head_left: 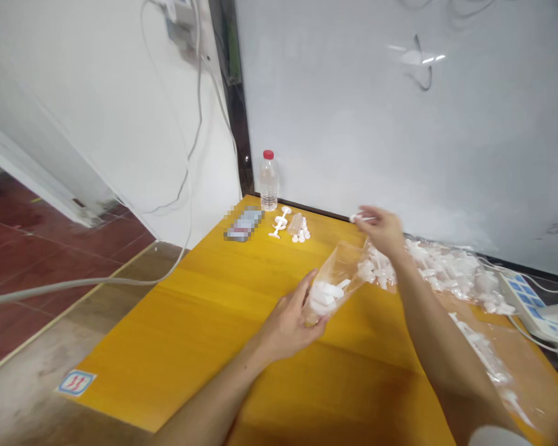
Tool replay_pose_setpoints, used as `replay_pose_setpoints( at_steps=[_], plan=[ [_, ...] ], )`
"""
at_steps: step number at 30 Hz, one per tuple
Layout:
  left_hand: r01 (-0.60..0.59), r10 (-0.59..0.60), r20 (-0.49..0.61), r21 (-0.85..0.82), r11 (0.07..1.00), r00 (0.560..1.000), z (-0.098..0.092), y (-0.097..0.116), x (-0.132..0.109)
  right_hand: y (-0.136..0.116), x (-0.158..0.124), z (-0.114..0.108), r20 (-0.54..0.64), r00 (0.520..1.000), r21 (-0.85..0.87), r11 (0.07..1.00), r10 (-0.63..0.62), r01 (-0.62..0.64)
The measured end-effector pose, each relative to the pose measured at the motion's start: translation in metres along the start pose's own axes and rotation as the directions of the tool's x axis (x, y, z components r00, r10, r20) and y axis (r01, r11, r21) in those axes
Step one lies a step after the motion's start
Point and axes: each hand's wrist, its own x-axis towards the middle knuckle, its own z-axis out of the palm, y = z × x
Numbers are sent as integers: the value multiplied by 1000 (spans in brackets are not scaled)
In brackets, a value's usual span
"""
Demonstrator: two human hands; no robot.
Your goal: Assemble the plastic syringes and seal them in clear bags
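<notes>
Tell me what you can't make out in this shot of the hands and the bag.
- Flat object, head view: blurred over.
- Piece in the right hand: too small; fingers cover it.
- White pieces in the clear bag held by the left hand: too small to count.
- Power strip: cut off at the right edge.

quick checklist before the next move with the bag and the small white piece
1. Left hand grips the clear bag: ok.
2. Bag mouth open toward the right hand: cannot tell.
3. Small white piece pinched in the right hand's fingertips: ok.
4. White pieces already sit in the bag's bottom: ok.
5. Pile of white pieces lies close by the right hand: ok.
6. Water bottle stands upright, away from both hands: ok.
</notes>
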Motion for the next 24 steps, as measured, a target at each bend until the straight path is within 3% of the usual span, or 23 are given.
replay_pose_setpoints(
  at_steps=[1,2,3,4,6,8,9,11,13,14,16,18,20,22,24],
  plan=[
    [11,-11,19,2,1000,1000,0,1,0,-6,-27,-23,-147,985,78,992,-85,97],
    [19,-19,36,8,1000,999,0,2,0,-13,-55,-44,-301,938,131,967,-173,220],
    [21,-21,43,8,1000,999,0,4,-1,-22,-81,-62,-356,896,147,931,-265,334],
    [16,-16,39,8,1000,999,1,6,-2,-32,-103,-76,-356,857,149,883,-372,445],
    [-1,1,41,-6,1000,999,5,11,-4,-48,-133,-92,-219,806,98,809,-550,579],
    [-13,16,57,-39,999,998,10,18,-7,-52,-146,-95,-113,786,34,788,-608,615],
    [-16,21,70,-62,998,997,12,21,-9,-49,-150,-94,-131,800,14,806,-586,592],
    [-18,32,110,-123,992,993,17,29,-14,-34,-160,-86,-291,837,43,867,-464,496],
    [-9,51,198,-207,978,979,20,36,-18,-16,-173,-71,-417,863,218,891,-284,399],
    [9,60,260,-258,966,964,21,39,-20,-8,-179,-62,-410,890,354,865,-198,355],
    [77,72,394,-349,934,916,23,43,-22,6,-189,-40,-255,964,647,729,-70,224],
    [148,54,457,-394,907,888,25,44,-19,17,-193,-20,-71,997,836,547,14,51],
    [200,-12,412,-416,887,911,27,43,-12,26,-193,-6,23,997,904,424,75,-53],
    [228,-99,286,-464,856,953,31,42,0,34,-190,2,59,993,925,368,100,-92],
    [246,-162,200,-525,815,966,34,41,14,43,-187,6,84,990,934,336,113,-118]
  ],
)
